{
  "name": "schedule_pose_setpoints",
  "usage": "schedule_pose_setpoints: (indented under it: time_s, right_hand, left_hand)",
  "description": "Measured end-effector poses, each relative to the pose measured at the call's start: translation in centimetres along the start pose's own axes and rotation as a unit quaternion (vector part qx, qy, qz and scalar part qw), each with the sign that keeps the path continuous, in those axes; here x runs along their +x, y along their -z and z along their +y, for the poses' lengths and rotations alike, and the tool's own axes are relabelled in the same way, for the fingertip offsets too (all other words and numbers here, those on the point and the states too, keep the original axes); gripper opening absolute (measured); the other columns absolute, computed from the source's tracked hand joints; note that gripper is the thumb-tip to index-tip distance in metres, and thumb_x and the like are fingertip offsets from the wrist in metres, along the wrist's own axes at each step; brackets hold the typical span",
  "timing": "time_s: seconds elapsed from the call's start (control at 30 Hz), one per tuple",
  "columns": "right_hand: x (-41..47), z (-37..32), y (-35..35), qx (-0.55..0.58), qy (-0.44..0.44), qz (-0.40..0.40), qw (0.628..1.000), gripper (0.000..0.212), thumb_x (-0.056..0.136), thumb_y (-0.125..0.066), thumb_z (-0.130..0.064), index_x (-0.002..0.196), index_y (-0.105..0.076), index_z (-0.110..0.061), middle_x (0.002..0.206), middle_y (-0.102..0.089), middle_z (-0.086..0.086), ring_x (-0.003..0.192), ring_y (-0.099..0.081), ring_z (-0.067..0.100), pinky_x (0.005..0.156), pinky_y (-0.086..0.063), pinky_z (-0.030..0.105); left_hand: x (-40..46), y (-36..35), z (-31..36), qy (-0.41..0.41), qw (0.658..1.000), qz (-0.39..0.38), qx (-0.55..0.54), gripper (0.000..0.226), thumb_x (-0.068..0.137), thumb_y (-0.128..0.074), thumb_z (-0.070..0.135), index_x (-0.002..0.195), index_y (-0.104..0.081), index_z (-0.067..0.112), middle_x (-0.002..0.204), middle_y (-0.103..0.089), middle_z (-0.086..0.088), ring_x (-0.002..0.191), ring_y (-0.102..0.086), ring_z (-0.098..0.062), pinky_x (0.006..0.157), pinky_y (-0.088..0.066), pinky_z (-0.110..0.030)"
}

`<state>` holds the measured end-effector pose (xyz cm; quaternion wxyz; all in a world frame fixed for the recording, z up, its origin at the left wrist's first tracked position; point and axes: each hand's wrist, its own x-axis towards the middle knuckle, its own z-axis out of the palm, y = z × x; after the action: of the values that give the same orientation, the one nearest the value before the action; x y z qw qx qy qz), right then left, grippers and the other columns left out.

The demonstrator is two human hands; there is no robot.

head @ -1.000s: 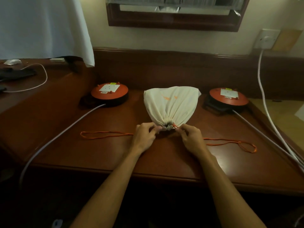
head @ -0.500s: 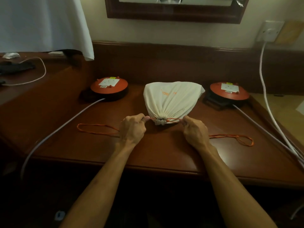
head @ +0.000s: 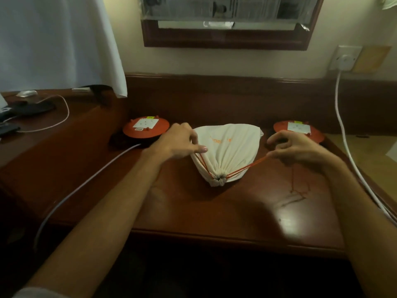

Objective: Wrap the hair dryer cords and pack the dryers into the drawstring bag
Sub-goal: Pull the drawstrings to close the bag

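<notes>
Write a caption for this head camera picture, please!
Both hands pull orange drawstrings of cream bag.

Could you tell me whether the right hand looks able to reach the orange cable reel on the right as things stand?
Probably yes: the right hand is just in front of the right reel, nothing between, but it pinches the drawstring.

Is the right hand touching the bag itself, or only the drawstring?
Apart from the bag. The head view shows desk between the right hand and the cloth; it pinches only the orange drawstring.
</notes>
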<state>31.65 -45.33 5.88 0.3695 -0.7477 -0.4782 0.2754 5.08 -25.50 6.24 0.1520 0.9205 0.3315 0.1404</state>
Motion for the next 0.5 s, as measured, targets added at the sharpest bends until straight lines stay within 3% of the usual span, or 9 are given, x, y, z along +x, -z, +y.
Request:
schedule_pose_setpoints:
  time_s: [0.13, 0.23, 0.4, 0.5]
  right_hand:
    - [3.1, -2.1, 5.6, -0.073, -0.004, 0.047, 0.996, 0.026, 0.08, -0.081, -0.012, 0.103, -0.068, -0.015, 0.095, -0.069, 0.015, 0.079, -0.067, 0.026, 0.062, -0.055, 0.032]
    - [7.1, -3.1, 7.1, -0.186, 0.02, 0.088, 0.978, 0.012, 0.085, -0.077, -0.017, 0.093, -0.069, -0.015, 0.098, -0.067, 0.006, 0.094, -0.064, 0.022, 0.073, -0.05, 0.033]
    - [14.9, -4.9, 5.9, -0.27, 0.028, 0.093, 0.958, 0.009, 0.093, -0.068, -0.025, 0.09, -0.066, -0.017, 0.09, -0.065, 0.004, 0.086, -0.063, 0.019, 0.068, -0.048, 0.031]
    - [19.6, -4.6, 3.3, -0.297, 0.042, 0.084, 0.95, 0.014, 0.093, -0.068, -0.029, 0.092, -0.064, -0.015, 0.088, -0.065, 0.004, 0.084, -0.063, 0.019, 0.075, -0.054, 0.036]
  left_hand:
    - [4.8, 5.0, 0.2, 0.006, 0.995, -0.063, 0.081, 0.037, 0.077, -0.079, 0.055, 0.071, -0.067, 0.021, 0.083, -0.067, 0.004, 0.084, -0.063, -0.012, 0.078, -0.054, -0.037]
    - [8.9, 7.1, 0.7, -0.007, 0.984, -0.094, 0.148, 0.042, 0.077, -0.076, 0.061, 0.074, -0.066, 0.02, 0.082, -0.064, 0.003, 0.083, -0.061, -0.014, 0.077, -0.053, -0.039]
    - [16.3, 6.2, 1.0, -0.066, 0.949, 0.026, 0.308, 0.045, 0.085, -0.064, 0.065, 0.07, -0.054, 0.024, 0.073, -0.06, 0.002, 0.073, -0.059, -0.015, 0.07, -0.05, -0.035]
    - [20.8, 3.9, 0.9, -0.098, 0.938, 0.04, 0.329, 0.046, 0.089, -0.058, 0.066, 0.068, -0.047, 0.027, 0.07, -0.057, 0.003, 0.066, -0.056, -0.013, 0.064, -0.047, -0.032]
